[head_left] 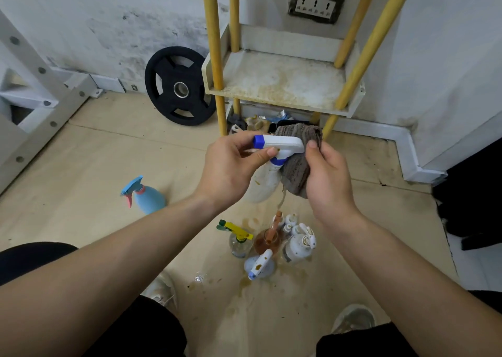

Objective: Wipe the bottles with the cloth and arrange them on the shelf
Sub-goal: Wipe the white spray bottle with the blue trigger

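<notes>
White spray bottle [264, 184], blue nozzle and collar, brown stains on body, held mid-air in front of stained shelf [279, 85]. Left hand [231, 166] pinches its trigger head; right hand [328, 172] grips one grey-brown cloth [296, 172] against the neck. Floor: one blue bottle [149, 197], apart; floor cluster [297, 245] of at least four bottles, exact count unclear.

No readable text. Nothing legible on the white spray bottle [264, 184], the black weight plate [163, 85] or the wall socket [316, 4]: too small or blurred.
</notes>
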